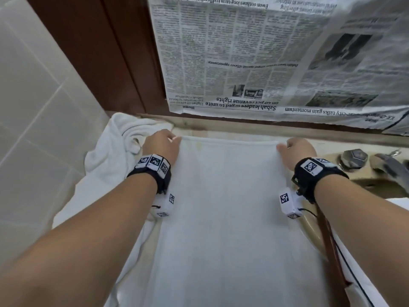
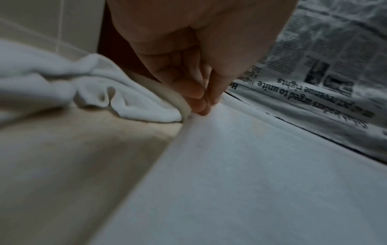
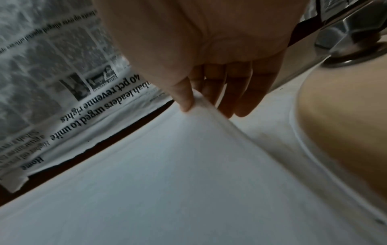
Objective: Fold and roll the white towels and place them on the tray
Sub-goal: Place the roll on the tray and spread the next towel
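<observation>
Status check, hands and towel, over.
Left hand and right hand each pinch a far corner of the flat white towel. Crumpled white towels lie left, apart. No tray visible.

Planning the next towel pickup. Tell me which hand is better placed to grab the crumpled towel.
Left. The left hand pinches the flat towel's far corner right beside the crumpled towel; the right hand holds the opposite corner, near the tap.

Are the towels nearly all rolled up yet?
Not yet. Nothing rolled shows, and no tray is in view. One flat towel is spread out, its far corners pinched by the left hand and right hand. A crumpled towel still waits beside it.
</observation>
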Tool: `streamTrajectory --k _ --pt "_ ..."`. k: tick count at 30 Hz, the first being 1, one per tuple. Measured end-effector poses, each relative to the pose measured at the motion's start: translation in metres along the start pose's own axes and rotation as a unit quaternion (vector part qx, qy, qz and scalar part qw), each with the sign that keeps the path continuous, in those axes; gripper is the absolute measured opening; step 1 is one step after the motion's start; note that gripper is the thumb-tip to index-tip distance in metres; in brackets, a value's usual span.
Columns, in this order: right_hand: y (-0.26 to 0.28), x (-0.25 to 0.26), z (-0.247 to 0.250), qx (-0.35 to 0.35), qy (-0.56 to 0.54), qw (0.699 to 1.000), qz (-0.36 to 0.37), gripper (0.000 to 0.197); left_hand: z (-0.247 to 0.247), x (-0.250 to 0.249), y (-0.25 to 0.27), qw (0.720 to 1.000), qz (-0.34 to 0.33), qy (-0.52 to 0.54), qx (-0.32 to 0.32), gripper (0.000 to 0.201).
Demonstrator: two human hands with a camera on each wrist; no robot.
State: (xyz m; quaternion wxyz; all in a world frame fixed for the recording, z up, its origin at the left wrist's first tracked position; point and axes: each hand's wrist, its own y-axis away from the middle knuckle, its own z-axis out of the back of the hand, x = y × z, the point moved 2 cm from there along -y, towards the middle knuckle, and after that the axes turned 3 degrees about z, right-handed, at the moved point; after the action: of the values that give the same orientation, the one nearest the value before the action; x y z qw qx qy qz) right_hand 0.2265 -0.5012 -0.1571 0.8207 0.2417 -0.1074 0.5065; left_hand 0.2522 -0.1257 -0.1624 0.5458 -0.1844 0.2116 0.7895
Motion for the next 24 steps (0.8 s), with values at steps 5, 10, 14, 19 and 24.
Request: streamTrajectory --k 5,10,14,19,24 --pt "-0.015 0.004 -0.022 -0.011 -0.049 0.998 -0.041 0.040 -0.029 -0.008 0.003 0.995 0.062 0.078 0.030 0.011" --pt "-0.018 -0.008 -0.041 0.041 -0.016 0.996 -0.073 0.064 -0.055 -0.005 0.027 0.988 0.010 0.067 0.136 0.074" --pt "-0.017 -0.011 -0.039 0.055 0.031 0.996 -0.063 0.047 -0.057 -0.023 0.083 0.991 -0.046 0.042 0.115 0.078" --pt "-0.023 -0.010 -0.035 0.093 0.139 0.986 -0.028 0.031 -0.085 -0.049 0.191 0.967 -0.122 0.048 0.218 0.028" --pt "-0.027 -0.008 -0.026 0.068 0.200 0.978 -0.004 0.032 -0.120 -0.067 0.276 0.936 -0.152 -0.014 0.316 0.036"
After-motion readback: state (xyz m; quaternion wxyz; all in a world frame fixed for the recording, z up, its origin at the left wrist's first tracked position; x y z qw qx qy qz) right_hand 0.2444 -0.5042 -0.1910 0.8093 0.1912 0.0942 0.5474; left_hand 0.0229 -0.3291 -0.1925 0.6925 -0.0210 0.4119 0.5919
